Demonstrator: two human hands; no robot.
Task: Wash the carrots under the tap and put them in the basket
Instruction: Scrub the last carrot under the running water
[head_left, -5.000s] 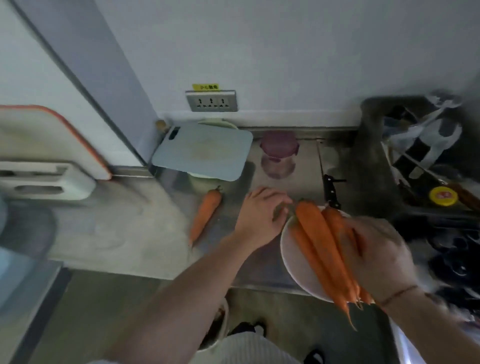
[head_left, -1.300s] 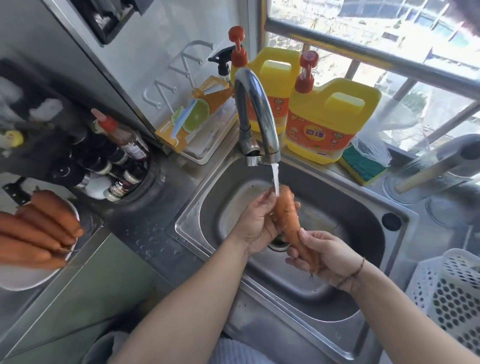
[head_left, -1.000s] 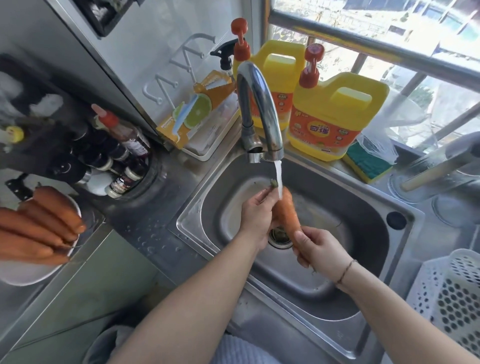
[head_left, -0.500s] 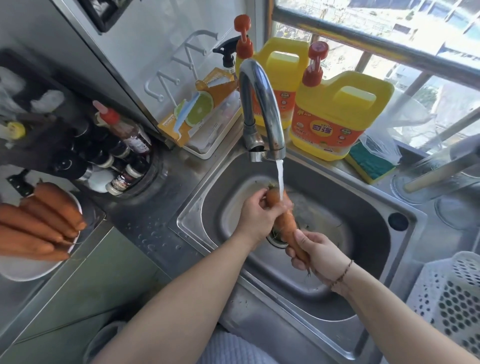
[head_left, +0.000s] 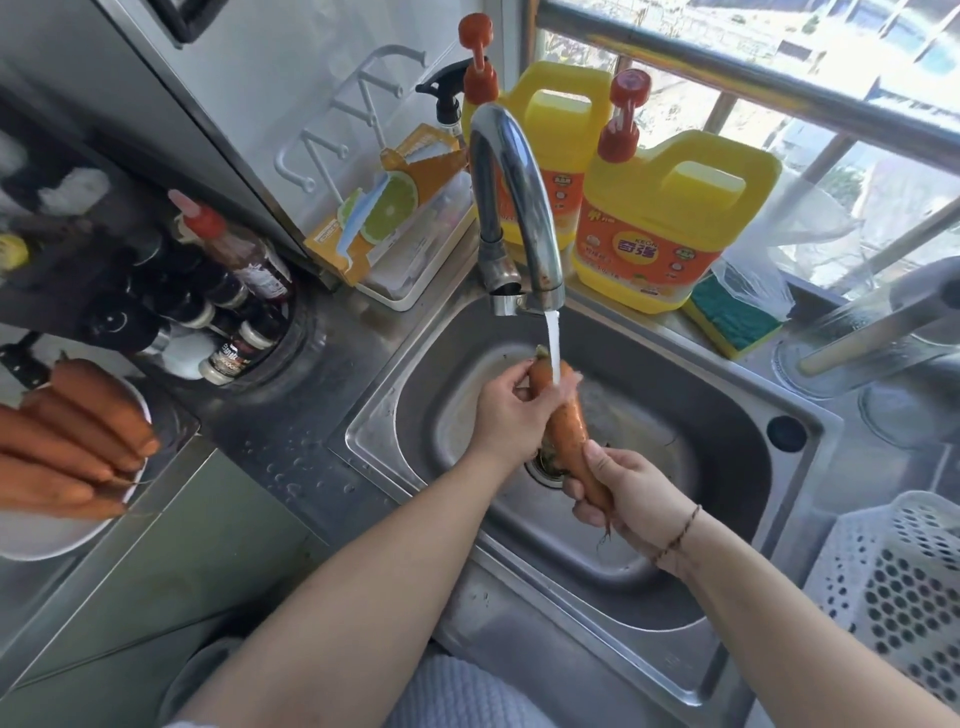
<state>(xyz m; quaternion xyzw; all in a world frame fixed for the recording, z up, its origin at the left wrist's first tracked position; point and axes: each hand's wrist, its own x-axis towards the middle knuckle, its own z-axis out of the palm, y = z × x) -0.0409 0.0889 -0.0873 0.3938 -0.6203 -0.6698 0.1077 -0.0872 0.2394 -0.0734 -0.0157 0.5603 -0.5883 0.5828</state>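
Left hand (head_left: 506, 415) grips the carrot (head_left: 566, 434) top under the tap (head_left: 511, 208) — right hand (head_left: 631, 491) holds its tip. The left grip has slid nearer the tap since half a second ago.

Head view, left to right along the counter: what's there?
Plate of carrots → spice bottles → left hand → carrot under the tap → right hand → white basket.

Bare forearms, a thin braided cord bracelet (head_left: 678, 538) on the right wrist.
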